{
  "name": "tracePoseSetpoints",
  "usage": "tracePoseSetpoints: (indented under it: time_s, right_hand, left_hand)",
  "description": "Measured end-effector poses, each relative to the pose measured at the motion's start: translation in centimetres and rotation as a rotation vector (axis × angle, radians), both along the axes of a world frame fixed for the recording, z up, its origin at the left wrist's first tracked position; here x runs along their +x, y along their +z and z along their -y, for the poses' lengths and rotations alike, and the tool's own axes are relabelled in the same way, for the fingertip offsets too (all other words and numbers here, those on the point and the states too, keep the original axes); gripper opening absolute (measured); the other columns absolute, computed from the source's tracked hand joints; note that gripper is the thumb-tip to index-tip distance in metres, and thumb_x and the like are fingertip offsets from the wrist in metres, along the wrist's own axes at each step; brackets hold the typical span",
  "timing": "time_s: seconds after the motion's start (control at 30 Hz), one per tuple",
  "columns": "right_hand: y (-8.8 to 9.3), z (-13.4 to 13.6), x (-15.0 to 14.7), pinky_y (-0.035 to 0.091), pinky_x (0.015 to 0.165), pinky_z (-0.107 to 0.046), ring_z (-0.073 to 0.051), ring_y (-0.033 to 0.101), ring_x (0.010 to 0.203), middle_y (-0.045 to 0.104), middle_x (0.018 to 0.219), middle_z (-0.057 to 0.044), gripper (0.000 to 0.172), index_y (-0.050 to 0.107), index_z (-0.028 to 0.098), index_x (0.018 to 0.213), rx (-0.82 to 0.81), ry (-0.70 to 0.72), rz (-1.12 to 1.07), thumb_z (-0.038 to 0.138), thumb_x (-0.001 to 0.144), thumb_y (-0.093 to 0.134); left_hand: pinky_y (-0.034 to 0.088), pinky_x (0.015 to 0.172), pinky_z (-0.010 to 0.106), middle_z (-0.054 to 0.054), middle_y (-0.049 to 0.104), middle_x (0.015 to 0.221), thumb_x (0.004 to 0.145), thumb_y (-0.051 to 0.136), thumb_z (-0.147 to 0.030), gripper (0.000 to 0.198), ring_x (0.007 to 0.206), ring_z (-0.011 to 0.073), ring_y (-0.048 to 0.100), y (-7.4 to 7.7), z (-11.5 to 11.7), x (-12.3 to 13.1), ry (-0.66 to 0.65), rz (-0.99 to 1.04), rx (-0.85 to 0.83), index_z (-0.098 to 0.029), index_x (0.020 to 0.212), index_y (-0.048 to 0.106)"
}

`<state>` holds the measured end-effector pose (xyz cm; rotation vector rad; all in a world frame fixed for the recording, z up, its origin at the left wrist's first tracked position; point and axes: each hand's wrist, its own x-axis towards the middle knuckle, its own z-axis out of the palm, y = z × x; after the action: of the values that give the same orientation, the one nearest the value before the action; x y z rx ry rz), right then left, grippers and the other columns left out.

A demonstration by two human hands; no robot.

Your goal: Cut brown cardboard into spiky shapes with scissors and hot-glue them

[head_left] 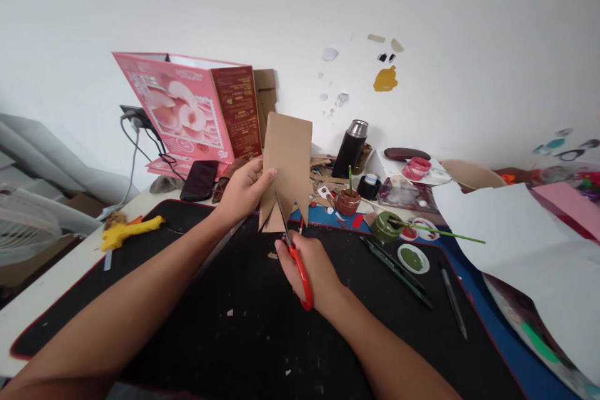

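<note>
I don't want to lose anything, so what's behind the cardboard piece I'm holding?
Beyond the cardboard piece, the pink box shows at left, cardboard scraps at right and the white wall above. Whatever sits directly behind it is hidden.

No text can be read with certainty. The pink box [197,109], which stands near the far left corner of the table [65,275], bears rows of pale print on its dark red side panel [237,112] and some lettering on its pink front [180,115], all too small and blurred.
</note>
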<state>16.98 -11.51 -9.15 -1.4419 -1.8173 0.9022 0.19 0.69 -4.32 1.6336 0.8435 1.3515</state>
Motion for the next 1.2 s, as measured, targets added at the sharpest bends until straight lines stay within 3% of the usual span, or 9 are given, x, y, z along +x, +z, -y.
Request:
tracePoseSetpoints:
  time_s: [0.2,0.37,0.67,1.0,1.2]
  right_hand:
    - [-0.09,-0.05,-0.02,0.038,0.061,-0.027,-0.019,0.062,0.058,0.063,0.065,-0.002,0.029,0.047,0.025,0.079,0.054,-0.016,0.056,0.035,0.105,0.056]
    - [-0.2,-0.16,-0.02,0.037,0.059,-0.026,-0.017,0.059,0.056,0.061,0.062,0.0,0.029,0.049,0.025,0.08,0.039,-0.015,0.032,0.033,0.105,0.058]
    - [-0.16,-0.09,-0.07,0.037,0.059,-0.025,-0.017,0.06,0.056,0.062,0.063,0.0,0.029,0.049,0.024,0.079,0.047,-0.019,0.037,0.031,0.105,0.06]
    - [0.03,0.13,-0.04,0.038,0.054,-0.025,-0.017,0.06,0.051,0.061,0.06,0.001,0.031,0.047,0.025,0.077,0.039,-0.006,-0.002,0.033,0.105,0.058]
    - [-0.09,0.04,0.22,0.04,0.05,-0.024,-0.018,0.062,0.047,0.058,0.053,0.004,0.026,0.057,0.025,0.083,-0.025,0.012,-0.07,0.035,0.107,0.059]
  left_hand:
    - [0.063,0.08,0.036,0.011,0.084,0.099,0.091,0.079,-0.061,0.045,0.089,0.0265,0.078,0.11,0.05,0.05,0.003,-0.006,0.001,-0.017,0.102,0.073]
    - [0.063,0.077,0.036,0.012,0.084,0.098,0.091,0.079,-0.061,0.047,0.093,0.029,0.079,-0.09,-0.08,0.02,-0.005,0.006,-0.011,-0.017,0.106,0.076]
    - [0.065,0.092,0.042,0.014,0.085,0.106,0.09,0.081,-0.062,0.049,0.101,0.0305,0.08,-0.08,-0.06,0.05,-0.018,0.027,-0.005,-0.016,0.108,0.077]
    - [0.064,0.091,0.04,0.013,0.085,0.103,0.09,0.079,-0.062,0.048,0.099,0.0293,0.08,0.03,0.16,0.23,0.003,0.032,-0.029,-0.017,0.105,0.075]
    - [0.063,0.084,0.038,0.014,0.085,0.107,0.087,0.08,-0.063,0.05,0.099,0.0299,0.08,0.01,0.21,0.11,0.016,-0.005,-0.039,-0.017,0.106,0.073]
